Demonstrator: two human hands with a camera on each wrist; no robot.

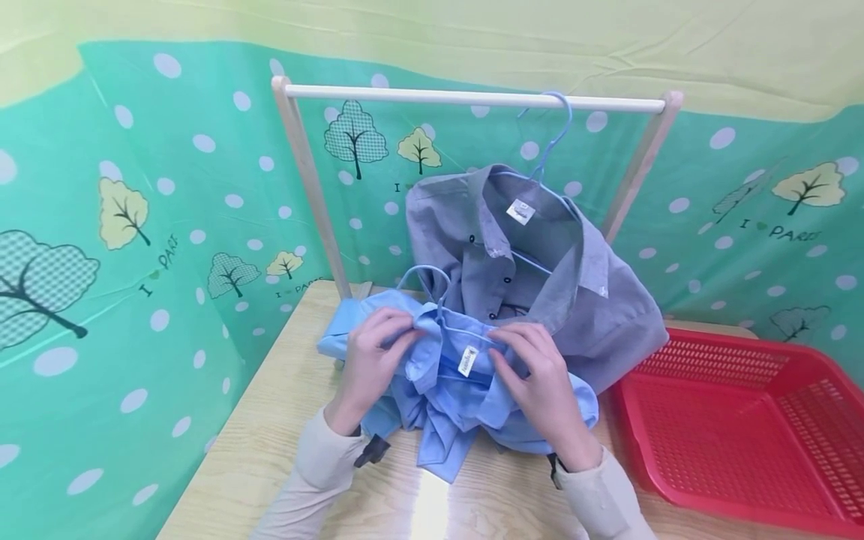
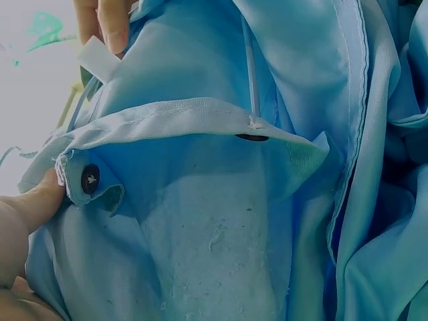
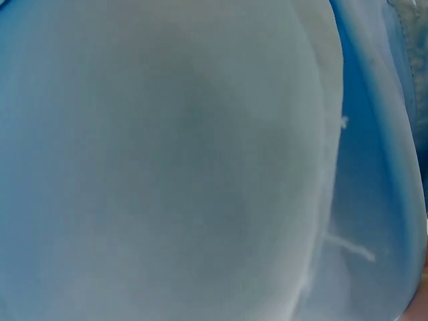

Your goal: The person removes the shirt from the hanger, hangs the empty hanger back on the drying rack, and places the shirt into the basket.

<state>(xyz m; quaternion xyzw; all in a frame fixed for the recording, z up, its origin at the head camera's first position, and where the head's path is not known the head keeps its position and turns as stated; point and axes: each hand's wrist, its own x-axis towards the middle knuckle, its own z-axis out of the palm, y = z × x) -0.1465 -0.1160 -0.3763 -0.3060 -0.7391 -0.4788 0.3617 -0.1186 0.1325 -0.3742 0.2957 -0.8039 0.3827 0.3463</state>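
A light blue shirt (image 1: 442,446) lies bunched on the table with a blue wire hanger (image 1: 424,267) inside its neck, the hook pointing up. My left hand (image 1: 371,360) pinches the left side of its collar. On the other side, my right hand (image 1: 540,379) pinches the collar between thumb and fingers. A white label (image 1: 468,361) shows inside the neck between the hands. In the left wrist view, a thumb presses by a dark button (image 2: 90,179). Blue cloth (image 3: 200,167) fills most of the right wrist view, hiding nearly all of that hand.
Behind, a grey shirt (image 1: 607,322) hangs by a blue hanger (image 1: 565,124) from the white rail (image 1: 418,96) of a wooden rack (image 1: 307,165). A red plastic basket (image 1: 729,420) stands at the right on the wooden table (image 1: 270,442). A green printed curtain (image 1: 162,300) surrounds the table.
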